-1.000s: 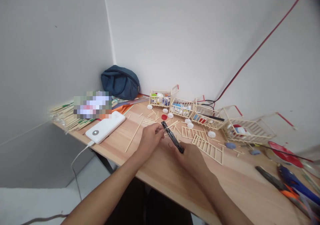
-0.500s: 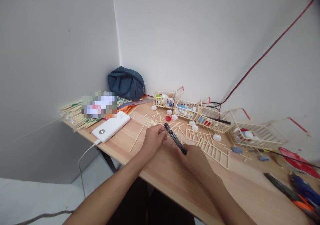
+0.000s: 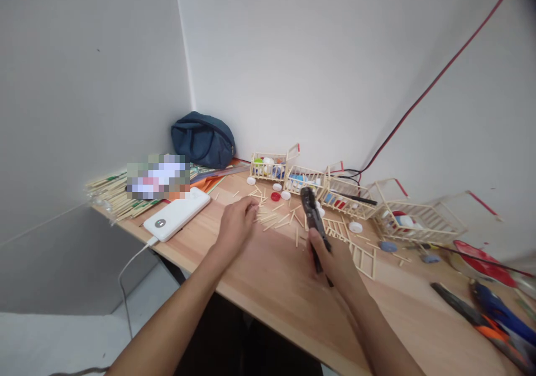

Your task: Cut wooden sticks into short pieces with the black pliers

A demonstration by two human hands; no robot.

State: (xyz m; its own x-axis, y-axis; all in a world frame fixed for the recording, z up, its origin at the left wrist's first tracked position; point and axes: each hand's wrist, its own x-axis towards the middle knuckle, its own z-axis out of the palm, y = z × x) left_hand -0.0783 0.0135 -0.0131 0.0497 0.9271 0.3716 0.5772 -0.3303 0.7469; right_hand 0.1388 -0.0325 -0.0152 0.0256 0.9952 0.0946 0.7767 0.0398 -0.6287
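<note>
My right hand (image 3: pixel 335 261) is closed round the handles of black cutting pliers (image 3: pixel 312 215), whose jaws point up and away over the wooden table (image 3: pixel 276 287). My left hand (image 3: pixel 235 223) hovers over a scatter of short cut wooden sticks (image 3: pixel 272 217), fingers loosely curled toward them; whether it pinches a stick is hidden. A ladder-like stick frame (image 3: pixel 355 247) lies just right of the pliers.
Several small stick baskets (image 3: pixel 305 179) with bottle caps line the back wall. A white power bank (image 3: pixel 176 213) with cable, a stick bundle (image 3: pixel 111 194) and a blue pouch (image 3: pixel 203 139) sit at left. Coloured hand tools (image 3: pixel 489 314) lie at right. A red cable (image 3: pixel 419 94) runs up the wall.
My right hand has lifted and turned the pliers upright, away from my left hand. My left hand let go of the jaws and moved left over the cut sticks.
</note>
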